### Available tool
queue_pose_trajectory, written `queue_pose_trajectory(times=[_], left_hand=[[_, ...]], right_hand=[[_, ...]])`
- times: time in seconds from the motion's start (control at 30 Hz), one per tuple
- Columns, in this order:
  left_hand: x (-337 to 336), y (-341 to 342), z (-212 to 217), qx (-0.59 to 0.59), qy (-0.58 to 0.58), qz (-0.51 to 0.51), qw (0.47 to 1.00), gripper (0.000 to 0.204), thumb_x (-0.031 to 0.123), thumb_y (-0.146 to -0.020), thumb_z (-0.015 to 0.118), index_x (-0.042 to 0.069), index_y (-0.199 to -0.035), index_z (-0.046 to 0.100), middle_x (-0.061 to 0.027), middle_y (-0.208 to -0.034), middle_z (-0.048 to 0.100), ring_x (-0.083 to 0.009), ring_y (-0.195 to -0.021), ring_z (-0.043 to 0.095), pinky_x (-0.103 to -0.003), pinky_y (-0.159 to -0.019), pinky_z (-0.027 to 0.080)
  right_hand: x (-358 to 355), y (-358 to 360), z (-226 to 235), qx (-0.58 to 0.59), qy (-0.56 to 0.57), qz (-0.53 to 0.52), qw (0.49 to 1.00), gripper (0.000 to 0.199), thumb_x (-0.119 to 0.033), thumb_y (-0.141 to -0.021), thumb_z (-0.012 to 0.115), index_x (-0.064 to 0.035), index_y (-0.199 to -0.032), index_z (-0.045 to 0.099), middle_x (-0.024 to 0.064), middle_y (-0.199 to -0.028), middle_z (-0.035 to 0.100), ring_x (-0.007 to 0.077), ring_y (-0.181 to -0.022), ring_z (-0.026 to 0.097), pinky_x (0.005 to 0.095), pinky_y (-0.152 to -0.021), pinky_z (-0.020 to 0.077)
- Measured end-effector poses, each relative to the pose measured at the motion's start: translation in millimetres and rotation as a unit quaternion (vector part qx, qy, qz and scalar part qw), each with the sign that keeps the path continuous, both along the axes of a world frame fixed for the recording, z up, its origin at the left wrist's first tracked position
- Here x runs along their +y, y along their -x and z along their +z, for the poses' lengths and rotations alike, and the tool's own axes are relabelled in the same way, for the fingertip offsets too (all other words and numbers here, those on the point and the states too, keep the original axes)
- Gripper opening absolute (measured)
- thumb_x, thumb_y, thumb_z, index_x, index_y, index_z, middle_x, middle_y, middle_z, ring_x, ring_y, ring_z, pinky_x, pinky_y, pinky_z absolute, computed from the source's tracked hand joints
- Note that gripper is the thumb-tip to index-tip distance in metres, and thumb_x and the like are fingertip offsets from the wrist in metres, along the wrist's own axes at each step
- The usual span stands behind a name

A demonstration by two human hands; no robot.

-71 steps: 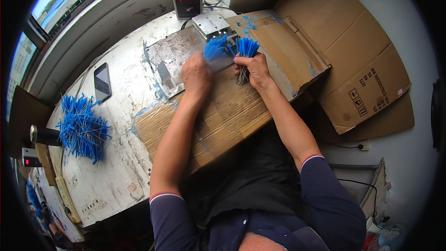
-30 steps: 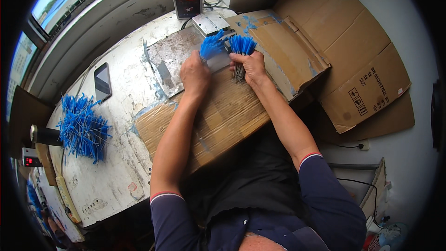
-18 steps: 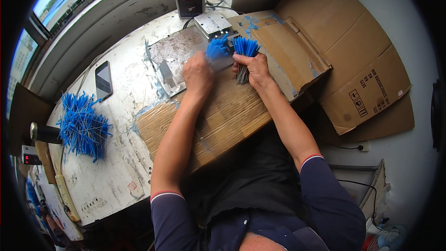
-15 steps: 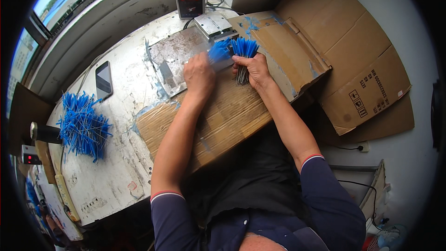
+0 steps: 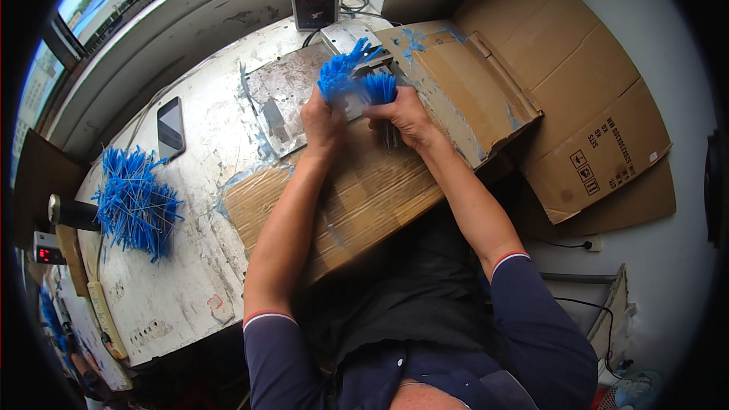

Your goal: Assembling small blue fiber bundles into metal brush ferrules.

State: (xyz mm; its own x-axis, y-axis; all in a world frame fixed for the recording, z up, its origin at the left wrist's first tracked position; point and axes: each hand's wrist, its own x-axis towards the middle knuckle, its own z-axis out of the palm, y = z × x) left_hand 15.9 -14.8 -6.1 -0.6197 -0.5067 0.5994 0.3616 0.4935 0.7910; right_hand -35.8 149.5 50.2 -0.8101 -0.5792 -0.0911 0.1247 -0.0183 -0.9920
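Poking up from the left hand [image 5: 322, 115], grip closed, is the left bunch [image 5: 342, 72]; right hand [image 5: 402, 115] is closed round the right bunch [image 5: 379, 89] too, blue up top, wires [image 5: 391, 136] below.

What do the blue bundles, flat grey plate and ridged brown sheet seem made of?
Left bundle and right bundle: probably plastic tips, smooth and evenly blue; thin pale stems, perhaps metal wire. Grey plate: likely worn metal, dully shiny with rusty blotches. Brown sheet: fairly matte cardboard, by its ridges.

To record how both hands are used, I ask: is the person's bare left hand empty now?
No, the bare left hand grips a bundle of thin blue strands.
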Motion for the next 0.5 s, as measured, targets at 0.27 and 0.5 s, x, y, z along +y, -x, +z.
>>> queue_pose_trajectory(times=[0.27, 0.5], left_hand=[[-4, 0, -1, 0.033, -0.006, 0.084, 0.996, 0.007, 0.012, -0.097, 0.067, 0.006, -0.098, 0.071, -0.0028, -0.075, 0.068, -0.0084, -0.065, 0.062, -0.028, -0.06, 0.05], [5, -2, 6, 0.0, -0.121, 0.049, 0.991, 0.012, 0.015, -0.1, 0.066, 0.005, -0.098, 0.071, -0.0007, -0.079, 0.071, -0.006, -0.062, 0.06, -0.025, -0.058, 0.049]], right_hand=[[-12, -12, -11, -0.014, 0.106, -0.124, 0.987, 0.012, -0.002, -0.084, 0.076, -0.0019, -0.091, 0.066, 0.0051, -0.074, 0.067, 0.0142, -0.061, 0.066, 0.0295, -0.053, 0.0539], [-4, -12, -7, 0.098, 0.04, -0.099, 0.989, 0.013, -0.006, -0.085, 0.078, -0.0065, -0.093, 0.068, -0.0037, -0.071, 0.06, 0.0045, -0.058, 0.054, 0.0205, -0.049, 0.0406]])
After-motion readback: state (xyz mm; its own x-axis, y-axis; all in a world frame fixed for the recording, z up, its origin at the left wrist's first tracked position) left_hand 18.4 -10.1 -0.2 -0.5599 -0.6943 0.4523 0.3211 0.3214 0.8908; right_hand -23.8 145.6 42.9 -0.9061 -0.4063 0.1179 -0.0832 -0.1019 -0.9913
